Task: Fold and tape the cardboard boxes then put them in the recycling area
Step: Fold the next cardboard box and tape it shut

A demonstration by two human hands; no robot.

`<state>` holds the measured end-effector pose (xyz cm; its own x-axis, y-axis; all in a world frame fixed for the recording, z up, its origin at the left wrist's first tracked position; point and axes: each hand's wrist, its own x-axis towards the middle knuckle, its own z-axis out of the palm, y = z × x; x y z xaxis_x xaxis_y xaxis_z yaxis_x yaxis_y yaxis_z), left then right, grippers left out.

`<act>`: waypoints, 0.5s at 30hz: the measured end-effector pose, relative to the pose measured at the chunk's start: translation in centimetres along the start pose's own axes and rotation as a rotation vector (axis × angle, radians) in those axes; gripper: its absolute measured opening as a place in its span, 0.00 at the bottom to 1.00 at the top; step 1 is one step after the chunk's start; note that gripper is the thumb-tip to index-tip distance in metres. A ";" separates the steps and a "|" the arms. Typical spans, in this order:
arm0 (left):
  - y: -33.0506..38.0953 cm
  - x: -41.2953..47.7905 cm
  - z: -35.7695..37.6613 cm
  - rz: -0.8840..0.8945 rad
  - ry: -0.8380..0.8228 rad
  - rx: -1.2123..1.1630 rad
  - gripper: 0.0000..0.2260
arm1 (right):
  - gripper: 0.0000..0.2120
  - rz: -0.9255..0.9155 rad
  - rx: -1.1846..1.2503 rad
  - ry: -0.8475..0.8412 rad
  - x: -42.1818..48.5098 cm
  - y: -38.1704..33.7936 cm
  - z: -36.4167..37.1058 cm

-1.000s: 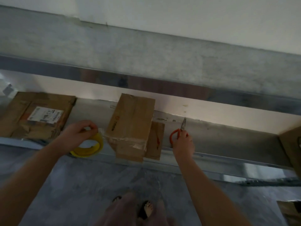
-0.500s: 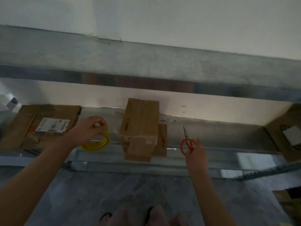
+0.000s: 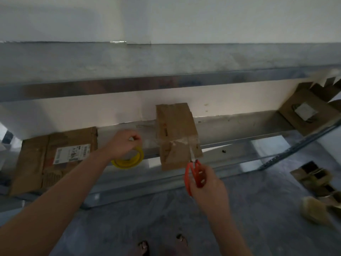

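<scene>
A long grey metal shelf rack [image 3: 239,126] was seen against a pale wall, above a grey mottled floor [image 3: 110,218]. On the left of its lower shelf a large flattened brown cardboard box with a white printed label [image 3: 36,159] was laid flat. A smaller folded brown cardboard box [image 3: 175,124] was set at the middle of the same shelf, its near end overhanging the front rail and bound across by a band of clear tape [image 3: 177,142]. Another brown cardboard piece with a white label [image 3: 299,115] was propped at the shelf's right end. The left hand [image 3: 122,143] was held just left of the folded box, its fingers curled round a yellow roll of tape [image 3: 129,162]. The right hand [image 3: 208,185] was raised below the box's near right corner, its fingers closed through the handles of a pair of orange-handled scissors [image 3: 195,174], whose blades were pointed up at the box's taped front. Whether the blades touched the tape could not be told.
</scene>
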<state>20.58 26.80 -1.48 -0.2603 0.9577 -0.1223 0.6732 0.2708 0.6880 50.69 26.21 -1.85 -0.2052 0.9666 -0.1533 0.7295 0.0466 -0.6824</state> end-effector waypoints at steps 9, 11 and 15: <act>-0.7 -0.5 0.4 -0.012 0.015 -0.026 0.06 | 0.19 0.128 0.292 -0.397 -0.6 -2.2 7.0; -1.0 -0.5 0.5 -0.017 0.027 -0.041 0.05 | 0.16 0.166 0.328 -0.434 -0.1 -2.6 7.6; -1.4 -0.7 0.6 -0.009 0.021 -0.058 0.03 | 0.11 0.231 0.389 -0.494 0.9 -3.1 8.2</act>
<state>20.24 25.83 -2.82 -0.2809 0.9529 -0.1139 0.6297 0.2726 0.7274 42.88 24.81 -5.75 -0.4143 0.7073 -0.5727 0.5215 -0.3312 -0.7864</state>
